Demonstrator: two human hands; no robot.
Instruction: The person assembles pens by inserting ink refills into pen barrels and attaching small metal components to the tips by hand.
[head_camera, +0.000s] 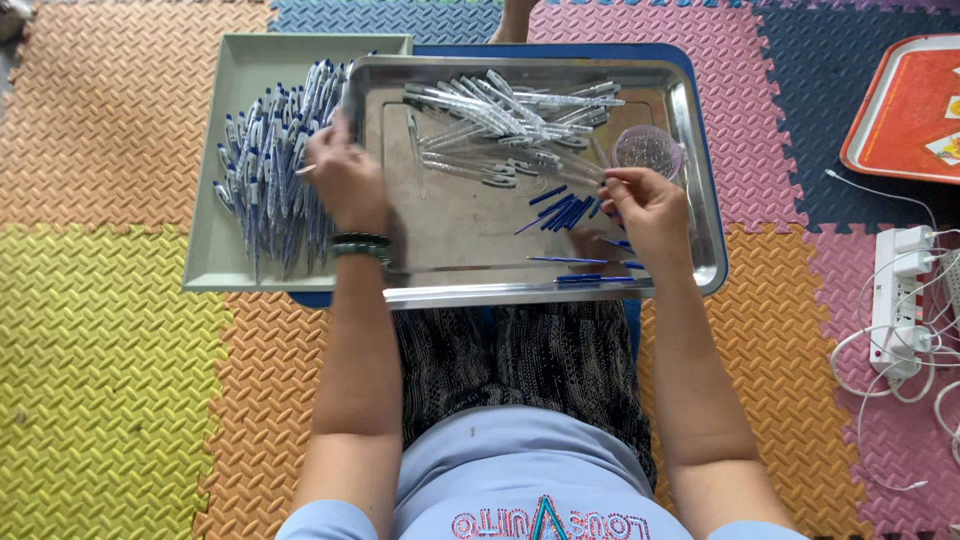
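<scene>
Grip, right hand: right hand (645, 205) has thumb and fingertips pinched together on one clear pen barrel (585, 170), its far end lying toward the barrel heap; the hold is light, fit for a thin tube
Grip, left hand: left hand (345, 175) lies palm down across the seam between the two trays, fingers curled on what looks like a pen; whether it is clamped or only touched I cannot tell
Foam mat floor: interlocking mats (110, 330) in orange, yellow, pink and blue carry everything, and the person sits on them with the trays drawn up over the knees, within easy reach of both arms
Steel tray: steel tray (690, 160) sits in front of the lap with its left edge lapping the grey tray; its raised rim keeps round parts from rolling off
Grey tray: grey plastic tray (205, 255) lies to the left, its right edge tucked under the steel one, so a hand crosses without a gap
Assembled pens: heap of blue-and-white pens (270, 170) fills the right half of the grey tray, laid roughly parallel
Empty barrels: clear barrels (500, 110) are heaped along the steel tray's far edge, apart from the refills
Refills: blue refills (565, 212) lie near the tray's middle and near edge, just beside the right hand
Small cup: clear plastic cup (648, 150) stands by the far right corner; its contents are too small to tell
Orange tray: orange tray (905, 105) lies well apart at the far right
Power strip: white power strip (900, 300) with loose cables lies on the mats at the right
</scene>
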